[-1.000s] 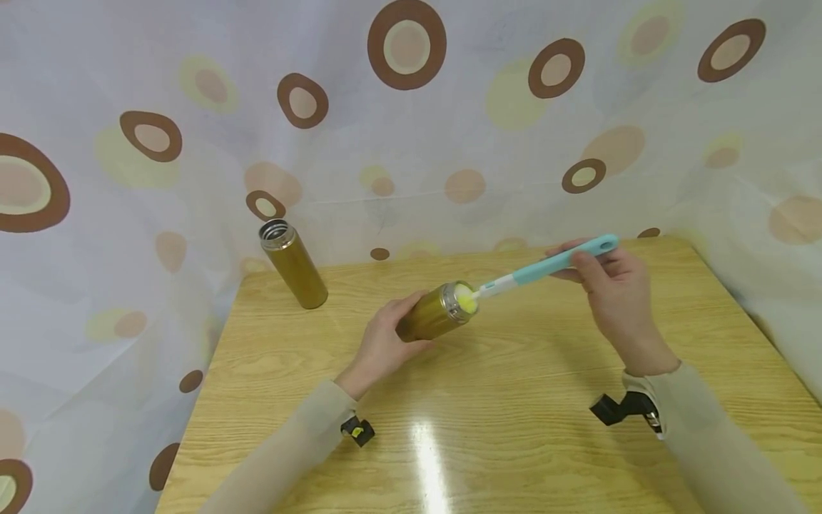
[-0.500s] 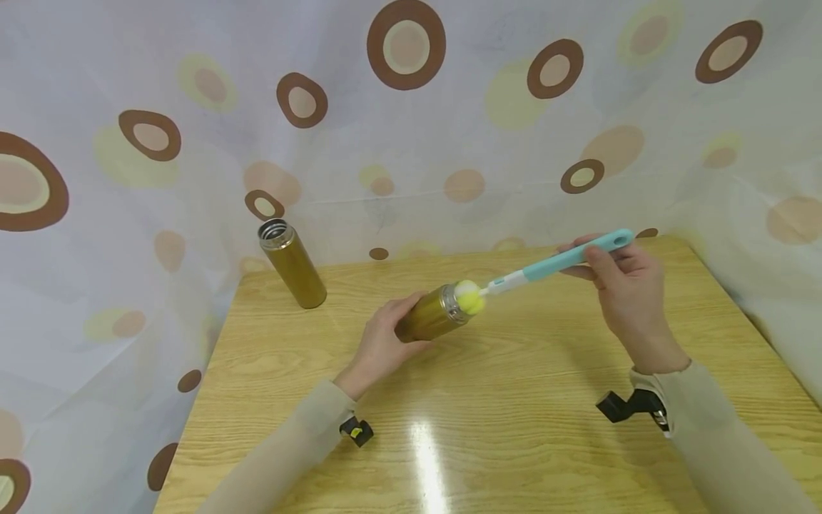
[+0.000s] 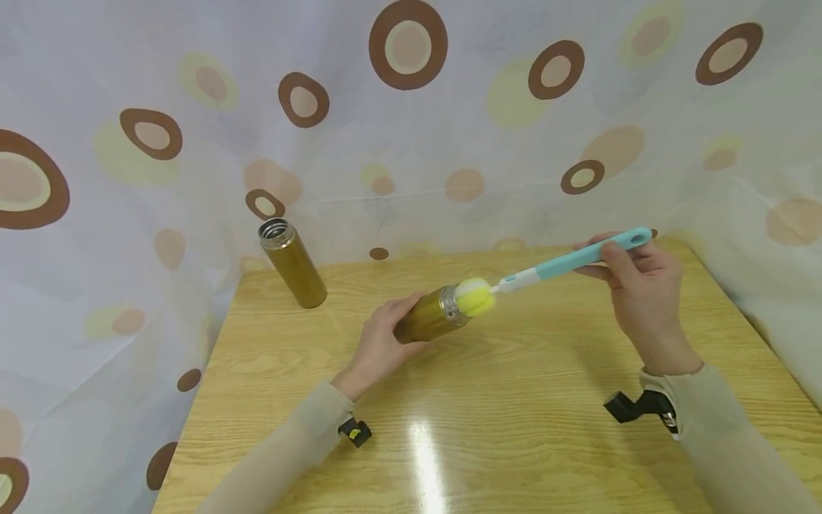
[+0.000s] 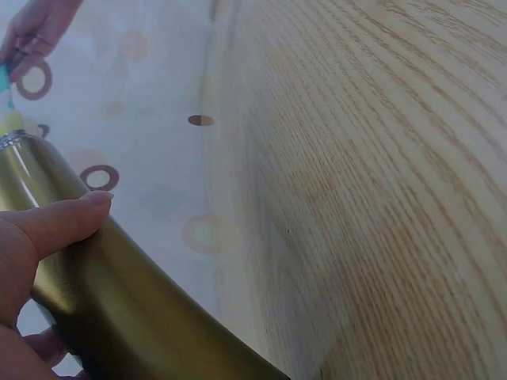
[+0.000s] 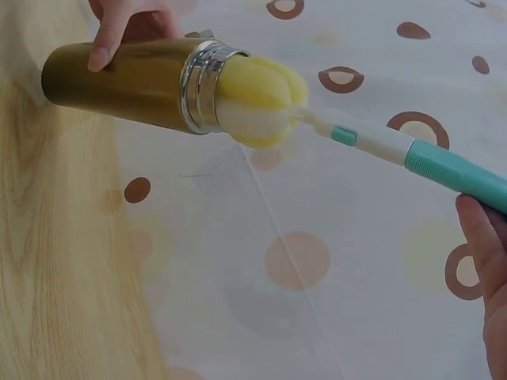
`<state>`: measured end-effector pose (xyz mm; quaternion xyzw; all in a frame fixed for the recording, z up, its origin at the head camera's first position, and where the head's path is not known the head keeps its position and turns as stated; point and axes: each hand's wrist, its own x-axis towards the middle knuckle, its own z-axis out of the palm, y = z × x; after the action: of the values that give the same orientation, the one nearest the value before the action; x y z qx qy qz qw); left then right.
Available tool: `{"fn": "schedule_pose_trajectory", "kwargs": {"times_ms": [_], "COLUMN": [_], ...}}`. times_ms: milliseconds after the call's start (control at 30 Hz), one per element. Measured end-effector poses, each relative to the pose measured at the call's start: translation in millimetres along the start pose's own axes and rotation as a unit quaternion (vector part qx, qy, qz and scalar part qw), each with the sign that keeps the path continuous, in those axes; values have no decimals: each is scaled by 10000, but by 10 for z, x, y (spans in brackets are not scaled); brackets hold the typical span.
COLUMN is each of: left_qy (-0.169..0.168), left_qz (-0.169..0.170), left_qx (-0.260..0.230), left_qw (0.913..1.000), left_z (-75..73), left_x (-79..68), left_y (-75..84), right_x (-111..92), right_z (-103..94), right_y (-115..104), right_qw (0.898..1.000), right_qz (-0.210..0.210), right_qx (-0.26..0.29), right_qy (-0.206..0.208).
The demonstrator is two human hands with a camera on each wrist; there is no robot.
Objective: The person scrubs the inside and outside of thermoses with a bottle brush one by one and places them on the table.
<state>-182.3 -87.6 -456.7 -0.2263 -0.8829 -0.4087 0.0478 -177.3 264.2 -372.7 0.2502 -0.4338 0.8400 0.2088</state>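
As the head view looks down, a person's left grip [image 3: 380, 337] is curled round a gold flask [image 3: 429, 318], tilted, steel neck [image 3: 452, 305] to the right; cannot tell whether its base touches the worktop [image 3: 514, 435]. Right grip [image 3: 645, 296] pinches a blue-and-white brush [image 3: 565, 264] near the handle's far end. Yellow-and-white sponge head [image 3: 475, 298] at the flask's mouth, bulk of it showing. Second flask [image 3: 295, 270] upright and lidless near the back left, well apart from both grips. Likely hazard: sponge springing clear suddenly if pulled hard, jolting both arms; held so far back, the brush would swing easily.

Left wrist view: thumb laid across the flask body, other fingers partly hidden beneath. Metal looks smooth; my judgement is that a slack hold, met by a tug from the brush, could let the flask slide or turn. Sponge barely visible here.

Right wrist view: sponge lobes bulge beyond the steel neck; whether the tip sits inside, cannot tell. A thin white stem [image 5: 307, 116] joins sponge to handle. If drawn off the flask's line, stem might bend or sponge catch on the rim. Right grip only partly in frame, against the handle.
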Motion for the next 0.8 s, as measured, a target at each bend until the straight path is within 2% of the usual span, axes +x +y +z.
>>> {"fn": "schedule_pose_trajectory", "kwargs": {"times_ms": [300,533,800], "left_qy": [-47,-92,-153], "left_qz": [-213,-237,-290], "left_qx": [-55,-106,-211], "left_qw": [9997,9996,9992], "left_z": [3,-15,-28], "left_x": [-1,11,12], "left_y": [2,14,15], "right_x": [-4,9,23], "right_z": [-30,-51,-88], "right_y": [-34,-38,-72], "right_qw": [9999,9998,9988], "right_qz": [30,-107,12], "right_qx": [-84,-23,-242], "right_qy": [134,-171,-415]}}
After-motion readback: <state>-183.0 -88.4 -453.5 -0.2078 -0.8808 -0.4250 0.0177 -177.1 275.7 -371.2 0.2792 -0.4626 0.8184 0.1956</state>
